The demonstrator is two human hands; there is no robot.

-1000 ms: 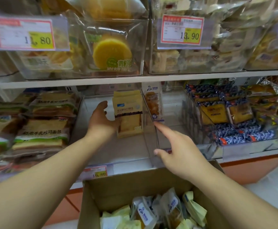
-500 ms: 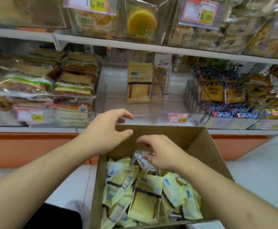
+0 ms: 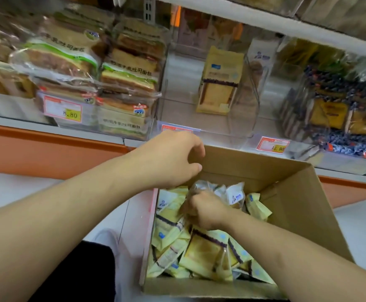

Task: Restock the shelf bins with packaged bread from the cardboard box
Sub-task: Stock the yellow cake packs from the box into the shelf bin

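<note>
The right hand (image 3: 201,209) is closed on blurred bread packets (image 3: 206,253) in the cardboard box (image 3: 286,192); the left hand (image 3: 173,158) hovers loosely curled, its palm hidden.

forearms (image 3: 73,214): bare, sleeveless | trousers (image 3: 73,275): black | shoe (image 3: 108,238): white

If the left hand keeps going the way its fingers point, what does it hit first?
Probably the cardboard box: the left hand hovers at its far-left corner, fingers curled toward the back wall. Depth is unclear.
</note>
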